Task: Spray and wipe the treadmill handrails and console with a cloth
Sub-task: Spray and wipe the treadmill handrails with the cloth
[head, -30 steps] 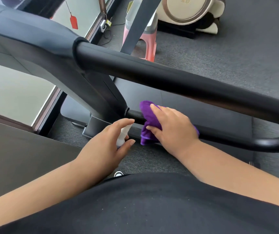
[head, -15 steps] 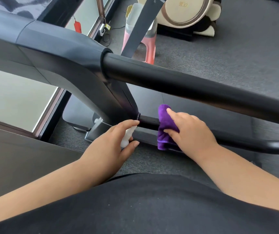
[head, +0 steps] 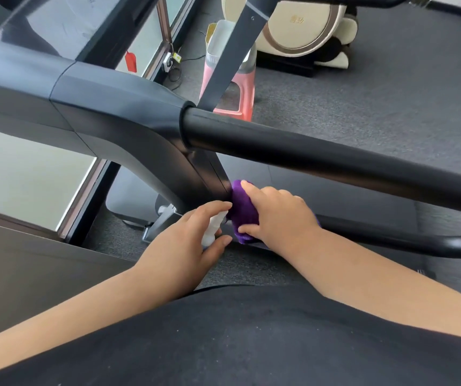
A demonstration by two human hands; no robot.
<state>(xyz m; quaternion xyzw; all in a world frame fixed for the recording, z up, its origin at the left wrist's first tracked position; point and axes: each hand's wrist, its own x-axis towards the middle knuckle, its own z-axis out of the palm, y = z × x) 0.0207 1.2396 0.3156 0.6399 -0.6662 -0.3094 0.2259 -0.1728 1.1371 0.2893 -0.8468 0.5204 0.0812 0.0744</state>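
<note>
Since a second ago, the right hand (head: 281,215) has slid the purple cloth (head: 242,211) leftward along the lower handrail (head: 385,232), so the cloth now sits at the bar's inner end, touching the dark upright post (head: 196,174) of the treadmill; the left hand (head: 187,243) has kept alongside it with the bottle. From the head view, the right hand's grip is wrapped over the cloth, fingers on top and thumb below, pressing it round the thin lower bar. The left hand's grip is curled around a small white spray bottle (head: 213,228), forefinger over its top, just beside the cloth and about touching it. Above both hands runs the thick black upper handrail (head: 321,154), which enters a grey moulded housing (head: 90,107) at its left end. Beyond, on the dark carpet floor (head: 391,87), stand a pink stool (head: 237,96) and a cream, round-fronted machine (head: 302,26). A black garment (head: 237,338) fills the lower frame.
</note>
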